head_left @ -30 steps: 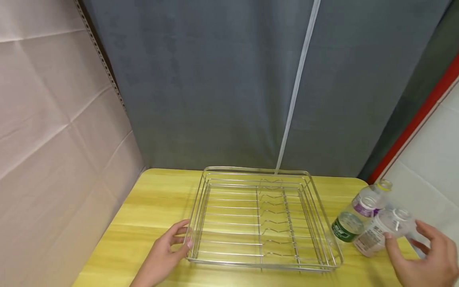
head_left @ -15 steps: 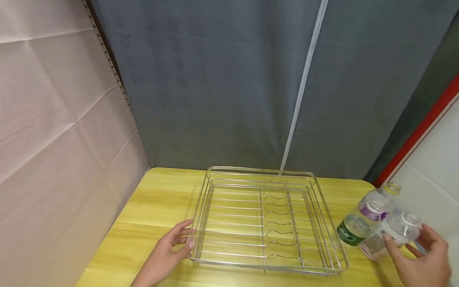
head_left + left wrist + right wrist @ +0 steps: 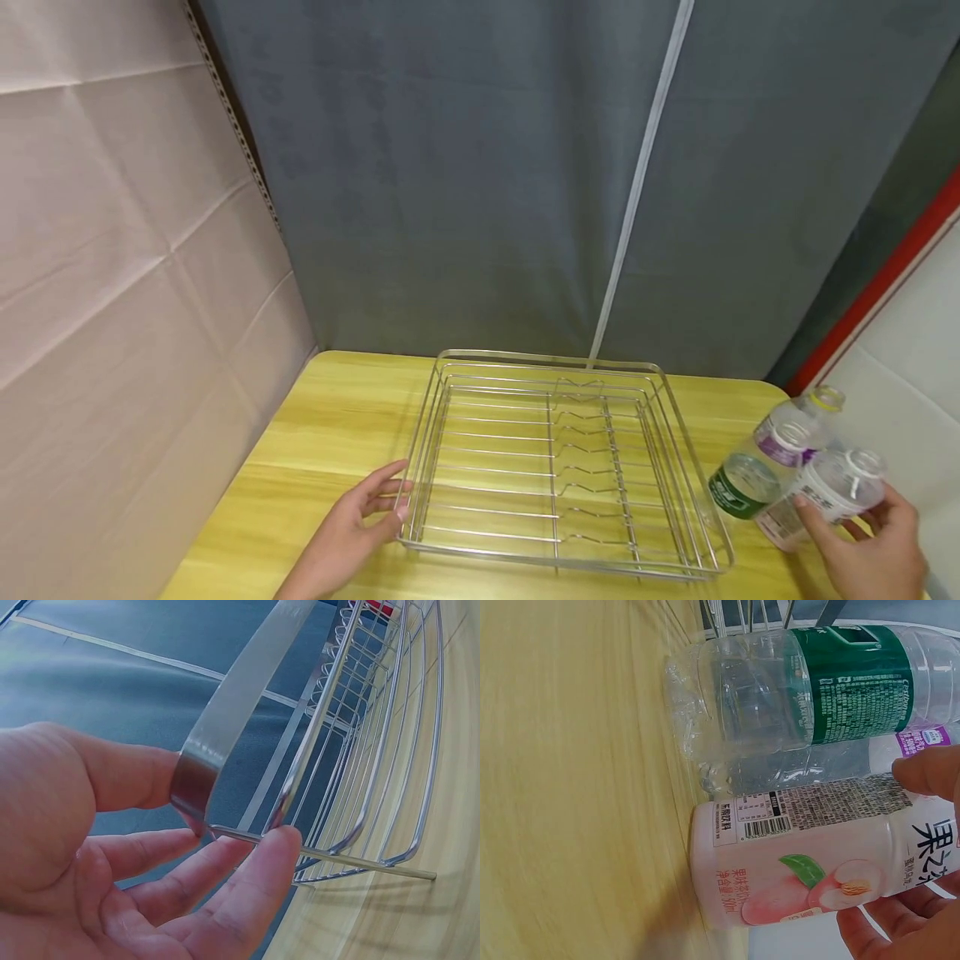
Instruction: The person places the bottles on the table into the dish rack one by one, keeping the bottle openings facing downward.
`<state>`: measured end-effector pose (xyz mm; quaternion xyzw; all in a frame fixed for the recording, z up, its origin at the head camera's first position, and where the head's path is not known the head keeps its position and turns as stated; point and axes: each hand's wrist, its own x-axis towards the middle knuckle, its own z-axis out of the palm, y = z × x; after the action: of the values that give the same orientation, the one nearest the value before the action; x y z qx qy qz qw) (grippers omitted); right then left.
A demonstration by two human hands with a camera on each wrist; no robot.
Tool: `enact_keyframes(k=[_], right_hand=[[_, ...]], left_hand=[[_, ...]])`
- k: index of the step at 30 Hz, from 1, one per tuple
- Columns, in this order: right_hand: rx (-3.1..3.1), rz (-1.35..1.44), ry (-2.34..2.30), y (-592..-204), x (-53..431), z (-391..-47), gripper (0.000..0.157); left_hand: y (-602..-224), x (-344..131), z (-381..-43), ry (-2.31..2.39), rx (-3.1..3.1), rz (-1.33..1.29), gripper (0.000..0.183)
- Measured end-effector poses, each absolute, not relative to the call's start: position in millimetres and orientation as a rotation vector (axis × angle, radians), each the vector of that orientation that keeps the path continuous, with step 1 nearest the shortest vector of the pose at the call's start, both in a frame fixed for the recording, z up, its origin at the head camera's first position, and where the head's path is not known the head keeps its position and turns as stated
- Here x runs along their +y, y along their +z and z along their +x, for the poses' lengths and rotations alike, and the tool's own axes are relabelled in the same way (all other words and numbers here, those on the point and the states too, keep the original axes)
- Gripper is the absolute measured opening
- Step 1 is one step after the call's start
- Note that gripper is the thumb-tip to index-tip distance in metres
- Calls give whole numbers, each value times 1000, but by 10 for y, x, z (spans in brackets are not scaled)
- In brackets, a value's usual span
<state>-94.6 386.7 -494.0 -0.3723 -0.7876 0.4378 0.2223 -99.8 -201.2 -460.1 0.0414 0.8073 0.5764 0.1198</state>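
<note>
A metal wire rack stands on the wooden-topped table. My left hand is at its front left side; in the left wrist view, thumb and fingers pinch the flat rim close to its corner. At the right, my right hand grips a plastic drink bottle with a pink peach label, thumb on one side and fingers on the other. The bottle is uncapped and stands on the table. Beside it are a clear bottle with a green label and, partly hidden behind, one with a purple label.
A grey curtain hangs behind the table. Pale cloth covers the left side. At the right, a white panel with a red edge stands close to the bottles.
My right hand has closed in on the peach-label bottle and now grips it; before, thumb and fingers were spread around it. The left hand keeps its place on the rack. The head view has shifted slightly.
</note>
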Motion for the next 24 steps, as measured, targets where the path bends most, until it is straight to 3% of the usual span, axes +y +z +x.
enact_keyframes(k=[24], right_hand=[[-2036,-1049,1236,-4837,3805,-826,89]], left_hand=[[-4616,-2006,-1004,1687,2406,137,64]])
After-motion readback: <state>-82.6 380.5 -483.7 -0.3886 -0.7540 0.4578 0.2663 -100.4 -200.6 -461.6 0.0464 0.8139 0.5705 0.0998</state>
